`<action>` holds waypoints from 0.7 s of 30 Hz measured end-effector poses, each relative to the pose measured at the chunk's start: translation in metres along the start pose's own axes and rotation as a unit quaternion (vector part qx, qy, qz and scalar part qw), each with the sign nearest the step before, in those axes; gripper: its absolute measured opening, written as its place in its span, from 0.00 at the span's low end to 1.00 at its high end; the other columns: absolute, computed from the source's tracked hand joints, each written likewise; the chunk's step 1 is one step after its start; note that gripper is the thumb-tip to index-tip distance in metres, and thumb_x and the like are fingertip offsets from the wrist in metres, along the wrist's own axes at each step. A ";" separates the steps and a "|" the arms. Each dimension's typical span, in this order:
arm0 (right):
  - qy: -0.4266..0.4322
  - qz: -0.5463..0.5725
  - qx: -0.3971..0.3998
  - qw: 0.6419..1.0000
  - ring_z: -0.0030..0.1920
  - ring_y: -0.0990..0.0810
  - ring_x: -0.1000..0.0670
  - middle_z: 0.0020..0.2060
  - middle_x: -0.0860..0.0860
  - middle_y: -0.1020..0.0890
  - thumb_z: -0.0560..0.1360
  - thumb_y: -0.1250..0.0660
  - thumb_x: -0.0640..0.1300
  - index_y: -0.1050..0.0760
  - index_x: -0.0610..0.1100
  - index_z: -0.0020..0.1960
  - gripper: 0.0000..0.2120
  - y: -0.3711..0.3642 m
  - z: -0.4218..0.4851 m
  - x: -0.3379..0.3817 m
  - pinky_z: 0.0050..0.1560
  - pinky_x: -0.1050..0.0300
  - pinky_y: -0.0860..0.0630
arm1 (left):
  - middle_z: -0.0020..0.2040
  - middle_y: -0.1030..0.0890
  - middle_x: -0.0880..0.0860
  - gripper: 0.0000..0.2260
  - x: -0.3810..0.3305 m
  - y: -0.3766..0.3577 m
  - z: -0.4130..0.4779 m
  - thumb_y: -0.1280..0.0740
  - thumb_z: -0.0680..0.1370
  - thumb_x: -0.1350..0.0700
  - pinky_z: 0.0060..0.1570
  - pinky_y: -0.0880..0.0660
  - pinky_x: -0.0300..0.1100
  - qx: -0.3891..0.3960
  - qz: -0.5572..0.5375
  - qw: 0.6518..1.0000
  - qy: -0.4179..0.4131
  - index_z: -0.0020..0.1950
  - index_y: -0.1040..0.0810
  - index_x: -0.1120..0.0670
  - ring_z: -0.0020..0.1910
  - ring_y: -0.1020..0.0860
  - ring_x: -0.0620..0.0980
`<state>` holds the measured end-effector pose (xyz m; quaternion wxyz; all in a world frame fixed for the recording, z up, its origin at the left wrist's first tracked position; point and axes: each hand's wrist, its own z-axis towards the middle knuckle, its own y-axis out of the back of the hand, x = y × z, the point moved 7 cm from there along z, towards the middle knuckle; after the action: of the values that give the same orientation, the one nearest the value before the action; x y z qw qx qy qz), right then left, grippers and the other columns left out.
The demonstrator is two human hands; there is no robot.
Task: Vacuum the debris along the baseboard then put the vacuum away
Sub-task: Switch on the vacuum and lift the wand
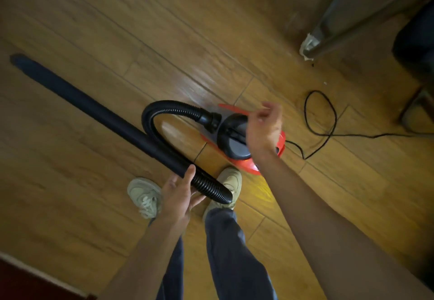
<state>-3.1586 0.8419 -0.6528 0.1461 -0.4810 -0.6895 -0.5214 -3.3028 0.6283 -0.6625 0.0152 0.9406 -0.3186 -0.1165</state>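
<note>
vacuum handling: hazards and positions at the grip

hazards, largest to smallest:
- floor [70, 29]: smooth wood planks; risk of the canister sliding if pulled by the hose alone.
- wand [77, 102]: long rigid black tube reaching far forward and left of the left-hand grip; risk of swinging into the metal frame leg [314, 46] or dropping, given how loose the hold looks.
- canister [237, 140]: red and black body directly under the right hand; risk of tipping if lifted off-centre.
- hose [164, 109]: ribbed loop between the two grips; risk of kinking or catching on the shoes [145, 196] close behind the left grip.
- cord [321, 121]: loose coil on the floor just beyond the right grip; risk of tripping or of snagging the canister when carried.
- debris specks [325, 83]: small, well beyond the right grip near the frame leg; risk of being left behind if stowing starts now.

grip state:
- left hand [178, 196]: fingers spread, cupped under the wand-to-hose joint, thumb resting against the wand; not closed around it.
- right hand [263, 126]: fingers loosely curled above the canister top; blurred, contact with the handle cannot be told.
</note>
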 end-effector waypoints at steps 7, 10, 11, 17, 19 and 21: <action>0.166 -0.169 0.486 0.842 0.48 0.22 0.50 0.50 0.47 0.21 0.75 0.31 0.52 0.29 0.43 0.62 0.20 -0.166 -0.147 0.066 0.47 0.54 0.26 | 0.46 0.20 0.52 0.07 -0.015 0.026 -0.015 0.30 0.77 0.55 0.40 0.20 0.47 0.011 0.000 1.000 -0.028 0.53 0.25 0.52 0.45 0.19 0.49; 0.185 -0.191 0.485 0.833 0.45 0.21 0.45 0.47 0.46 0.21 0.73 0.30 0.47 0.30 0.44 0.56 0.16 -0.188 -0.175 0.066 0.47 0.44 0.22 | 0.46 0.20 0.51 0.06 -0.023 0.044 -0.019 0.30 0.77 0.56 0.37 0.22 0.44 0.019 -0.009 0.999 -0.039 0.48 0.27 0.47 0.49 0.20 0.51; 0.196 -0.205 0.476 0.833 0.45 0.21 0.45 0.46 0.46 0.22 0.73 0.31 0.47 0.30 0.45 0.56 0.15 -0.192 -0.181 0.068 0.47 0.43 0.22 | 0.46 0.20 0.51 0.07 -0.026 0.052 -0.020 0.30 0.77 0.56 0.37 0.22 0.43 0.022 -0.012 0.999 -0.044 0.46 0.27 0.46 0.49 0.20 0.51; 0.230 -0.234 0.467 0.821 0.45 0.22 0.48 0.46 0.49 0.22 0.74 0.30 0.48 0.29 0.45 0.58 0.16 -0.214 -0.211 0.089 0.44 0.50 0.24 | 0.45 0.16 0.54 0.04 -0.043 0.096 -0.025 0.29 0.77 0.57 0.31 0.20 0.40 0.029 -0.054 0.997 -0.046 0.50 0.21 0.50 0.48 0.17 0.55; 0.221 -0.243 0.469 0.820 0.45 0.22 0.50 0.48 0.50 0.21 0.74 0.30 0.49 0.29 0.45 0.61 0.18 -0.226 -0.218 0.097 0.43 0.54 0.26 | 0.43 0.16 0.53 0.03 -0.053 0.110 -0.023 0.29 0.77 0.57 0.38 0.17 0.45 0.025 -0.059 0.996 -0.055 0.47 0.21 0.50 0.46 0.16 0.54; 0.217 -0.252 0.474 0.816 0.43 0.22 0.53 0.47 0.51 0.20 0.74 0.29 0.50 0.30 0.46 0.62 0.20 -0.240 -0.225 0.107 0.39 0.58 0.28 | 0.42 0.16 0.52 0.04 -0.063 0.125 -0.018 0.28 0.76 0.55 0.50 0.18 0.52 0.014 -0.049 0.996 -0.067 0.44 0.21 0.48 0.47 0.16 0.54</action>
<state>-3.4750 0.7044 -0.6227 0.3653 -0.0365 -0.8987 -0.2398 -3.4221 0.5658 -0.6190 -0.0252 0.9453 -0.2736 -0.1756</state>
